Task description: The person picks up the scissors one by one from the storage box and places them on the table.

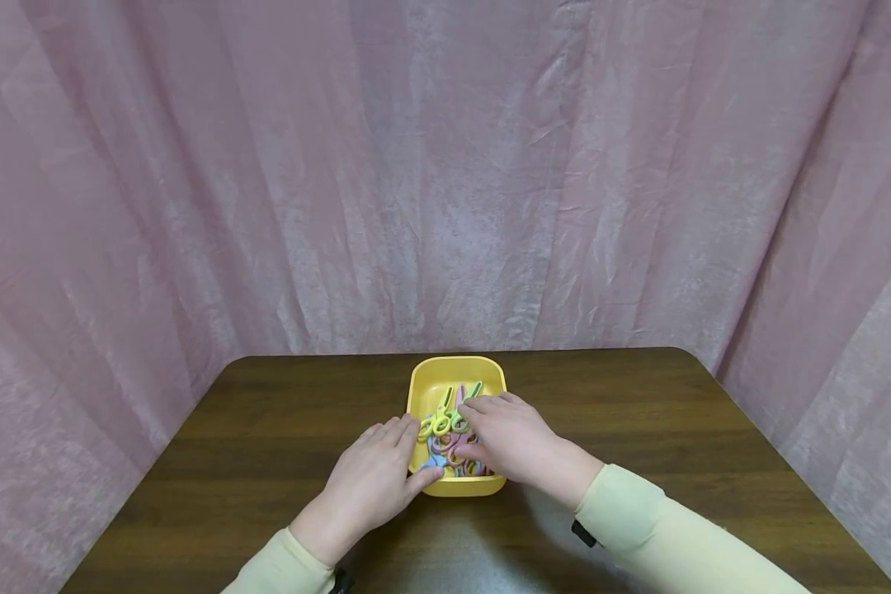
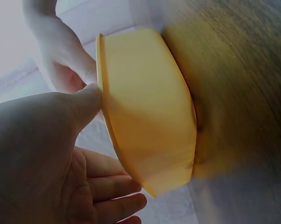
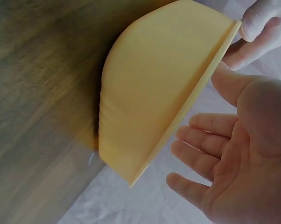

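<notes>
A yellow plastic bin (image 1: 464, 488) sits on the table with several pairs of child's scissors in it. Yellow scissors (image 1: 441, 423) lie on top, next to green scissors (image 1: 475, 388); pink and blue ones are heaped toward the near end. My left hand (image 1: 371, 474) rests at the bin's near left corner, its thumb touching the rim and its extended fingers along the left side. Over the bin's right side is my right hand (image 1: 512, 441), fingers loosely extended above the scissors. Nothing shows in its grasp. Its fingertips' contact with the scissors cannot be made out.
The brown wooden table (image 1: 289, 404) has rounded far corners. Pink curtains (image 1: 445, 181) hang behind it and along both sides. A dark band shows under each sleeve (image 1: 624, 503) near the wrist.
</notes>
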Action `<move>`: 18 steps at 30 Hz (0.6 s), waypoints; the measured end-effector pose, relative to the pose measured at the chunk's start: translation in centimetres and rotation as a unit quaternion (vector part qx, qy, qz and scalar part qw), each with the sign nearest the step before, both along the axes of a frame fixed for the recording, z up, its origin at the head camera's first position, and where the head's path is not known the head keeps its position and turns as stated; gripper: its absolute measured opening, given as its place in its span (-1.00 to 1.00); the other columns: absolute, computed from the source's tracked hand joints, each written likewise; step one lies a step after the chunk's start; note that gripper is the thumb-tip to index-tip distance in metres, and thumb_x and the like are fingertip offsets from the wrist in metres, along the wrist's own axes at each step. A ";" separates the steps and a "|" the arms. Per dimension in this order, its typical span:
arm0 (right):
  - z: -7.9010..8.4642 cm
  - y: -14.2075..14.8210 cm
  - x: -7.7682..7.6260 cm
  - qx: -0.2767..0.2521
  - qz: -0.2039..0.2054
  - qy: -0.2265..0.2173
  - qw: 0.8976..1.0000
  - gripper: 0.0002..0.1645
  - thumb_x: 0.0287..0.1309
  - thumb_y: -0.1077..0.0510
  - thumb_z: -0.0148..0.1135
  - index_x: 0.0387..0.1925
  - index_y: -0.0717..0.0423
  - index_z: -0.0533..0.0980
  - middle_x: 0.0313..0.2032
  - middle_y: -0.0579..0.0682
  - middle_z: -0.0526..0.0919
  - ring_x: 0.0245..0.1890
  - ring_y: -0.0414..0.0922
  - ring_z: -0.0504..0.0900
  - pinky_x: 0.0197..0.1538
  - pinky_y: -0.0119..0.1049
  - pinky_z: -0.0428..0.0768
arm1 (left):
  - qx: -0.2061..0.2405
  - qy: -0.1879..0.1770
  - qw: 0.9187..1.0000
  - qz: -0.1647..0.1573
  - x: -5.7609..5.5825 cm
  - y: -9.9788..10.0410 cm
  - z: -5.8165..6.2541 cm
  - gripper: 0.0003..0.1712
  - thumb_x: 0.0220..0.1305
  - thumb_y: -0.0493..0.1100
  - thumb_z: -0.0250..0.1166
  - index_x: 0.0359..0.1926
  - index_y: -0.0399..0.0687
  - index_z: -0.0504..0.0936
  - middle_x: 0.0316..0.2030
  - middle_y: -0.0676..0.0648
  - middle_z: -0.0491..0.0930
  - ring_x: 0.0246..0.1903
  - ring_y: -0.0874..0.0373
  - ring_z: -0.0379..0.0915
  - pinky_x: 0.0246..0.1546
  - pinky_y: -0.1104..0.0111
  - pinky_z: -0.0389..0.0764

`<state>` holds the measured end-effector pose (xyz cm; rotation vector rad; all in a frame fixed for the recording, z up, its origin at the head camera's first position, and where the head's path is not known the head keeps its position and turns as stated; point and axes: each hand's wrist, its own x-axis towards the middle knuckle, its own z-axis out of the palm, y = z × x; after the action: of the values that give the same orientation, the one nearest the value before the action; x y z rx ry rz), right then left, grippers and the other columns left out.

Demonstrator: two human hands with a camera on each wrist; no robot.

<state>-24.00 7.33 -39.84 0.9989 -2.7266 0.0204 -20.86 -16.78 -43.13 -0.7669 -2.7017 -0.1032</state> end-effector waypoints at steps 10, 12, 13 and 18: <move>-0.6 -2.2 -1.5 0.049 0.037 -0.009 0.998 -0.51 0.46 -0.20 0.45 0.11 0.09 0.71 0.11 -0.05 0.78 0.19 -0.09 0.73 0.30 0.00 0.64 | 0.002 0.009 1.000 -0.007 0.0 0.0 0.1 -0.12 0.52 0.32 0.37 0.38 -0.42 0.59 0.31 -0.31 0.65 0.33 -0.22 0.60 0.40 -0.04 0.54; -0.5 -2.4 -1.7 0.056 0.037 -0.022 0.997 -0.44 0.50 -0.19 0.42 0.28 0.08 0.70 0.26 -0.01 0.75 0.31 -0.07 0.69 0.36 0.01 0.60 | 0.004 0.008 1.000 -0.007 0.1 0.0 0.2 -0.12 0.52 0.31 0.37 0.38 -0.42 0.58 0.31 -0.32 0.65 0.33 -0.23 0.60 0.40 -0.04 0.54; -0.5 -2.6 -1.7 0.058 0.039 -0.027 0.997 -0.43 0.50 -0.18 0.42 0.32 0.06 0.69 0.30 0.01 0.73 0.34 -0.07 0.67 0.38 0.02 0.60 | 0.005 0.008 1.000 -0.008 0.1 0.0 0.2 -0.12 0.52 0.31 0.38 0.38 -0.42 0.58 0.31 -0.32 0.65 0.33 -0.23 0.60 0.40 -0.04 0.54; -0.3 -2.9 -1.9 0.066 0.051 -0.047 0.995 -0.46 0.50 -0.14 0.43 0.35 0.01 0.70 0.31 0.03 0.73 0.36 -0.06 0.66 0.37 0.03 0.61 | 0.007 0.009 1.000 -0.011 0.1 0.0 0.2 -0.13 0.52 0.30 0.38 0.38 -0.42 0.58 0.30 -0.32 0.65 0.33 -0.21 0.60 0.39 -0.03 0.55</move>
<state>-25.89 4.44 -40.12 1.2025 -2.7892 -0.0975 -20.74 -16.77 -42.89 -0.7889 -2.6745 -0.1192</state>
